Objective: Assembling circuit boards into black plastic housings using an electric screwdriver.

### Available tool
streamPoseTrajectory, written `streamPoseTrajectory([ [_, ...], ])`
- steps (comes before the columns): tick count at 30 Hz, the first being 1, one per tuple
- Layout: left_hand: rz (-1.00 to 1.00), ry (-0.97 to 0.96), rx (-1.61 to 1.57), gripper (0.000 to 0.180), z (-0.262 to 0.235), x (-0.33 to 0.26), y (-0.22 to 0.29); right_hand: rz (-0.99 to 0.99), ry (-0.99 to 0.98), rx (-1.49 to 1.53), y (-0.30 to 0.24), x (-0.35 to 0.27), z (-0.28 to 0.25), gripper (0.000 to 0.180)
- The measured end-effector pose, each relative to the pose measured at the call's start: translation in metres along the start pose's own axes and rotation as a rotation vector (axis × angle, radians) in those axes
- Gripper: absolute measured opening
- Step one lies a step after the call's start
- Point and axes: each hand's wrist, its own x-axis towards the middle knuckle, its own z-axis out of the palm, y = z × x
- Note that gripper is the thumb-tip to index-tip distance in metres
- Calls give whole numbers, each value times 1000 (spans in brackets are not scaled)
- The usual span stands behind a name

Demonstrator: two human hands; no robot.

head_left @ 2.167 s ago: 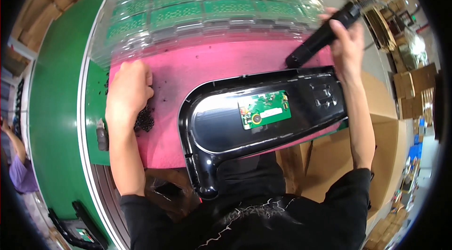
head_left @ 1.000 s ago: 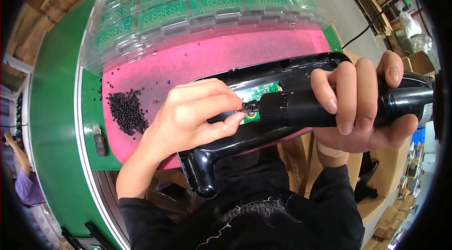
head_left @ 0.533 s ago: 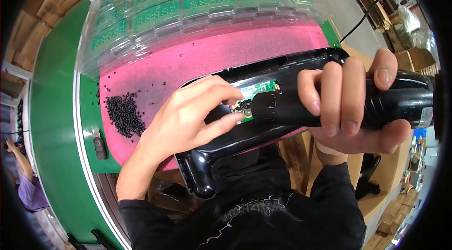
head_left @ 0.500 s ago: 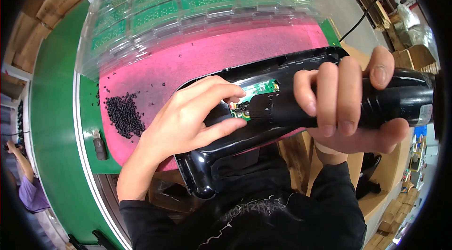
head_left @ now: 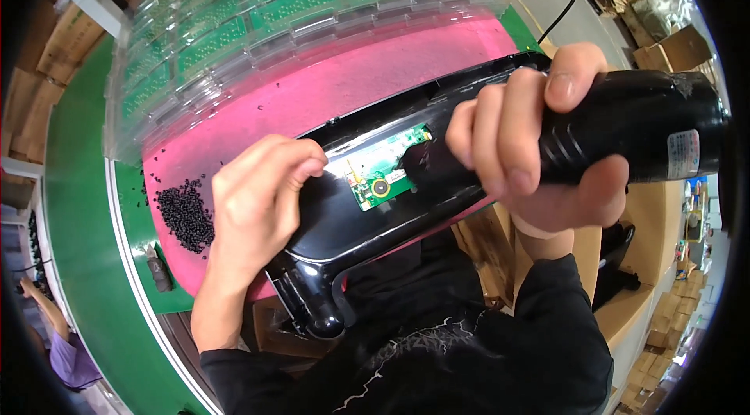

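A glossy black plastic housing lies on a pink foam mat, with a small green circuit board set into it. My right hand is closed around a black electric screwdriver, whose front end points down at the board's right edge. My left hand rests on the housing just left of the board, fingertips pinched together near the board's corner. Whether they hold a screw is hidden.
A pile of small black screws lies on the mat's left part. Clear plastic trays of green circuit boards stand behind the mat. A green conveyor belt runs at left, where another person works. Cardboard boxes sit at right.
My left hand came from the screw pile to the board, and my right hand brought the screwdriver down to it. In the last half second the view tightened and the fingers drew slightly left.
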Motion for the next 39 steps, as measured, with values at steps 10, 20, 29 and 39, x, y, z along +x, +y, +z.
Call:
streamPoseTrajectory([
  [10,-22,-244,-52,15,7,-1,-1,72,169,-318,19,3,-26,33],
  [20,60,-426,-25,17,12,-3,-1,163,134,-380,25,10,-30,32],
  [29,-114,-486,-91,18,10,-3,0,135,13,-424,37,14,-34,39],
  [39,8,-338,-109,15,12,-8,-6,56,44,58,17,8,-10,39],
])
